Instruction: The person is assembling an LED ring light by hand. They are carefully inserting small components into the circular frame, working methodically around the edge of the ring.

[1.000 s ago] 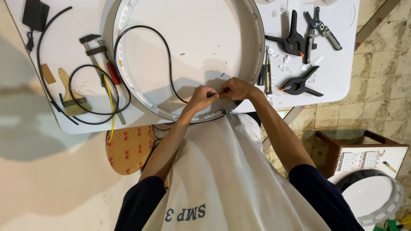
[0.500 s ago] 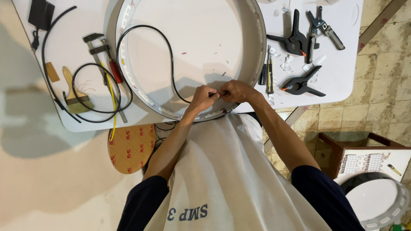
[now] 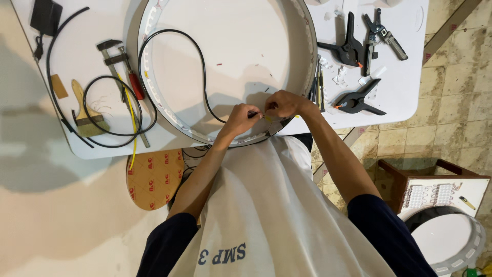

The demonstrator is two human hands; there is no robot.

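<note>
Black cable (image 3: 202,66) end sits pinched between our left hand (image 3: 241,119) and right hand (image 3: 281,104), both closed on it and barely shifted from a moment ago, at the near rim of the big round frame (image 3: 302,61) on the white counter (image 3: 405,77). Black spring clamps (image 3: 359,100) lie right; a brush (image 3: 87,113) and bar clamp (image 3: 123,66) left.

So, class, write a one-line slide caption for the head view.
Both hands pinch a black cable end at the round frame's near rim.
</note>
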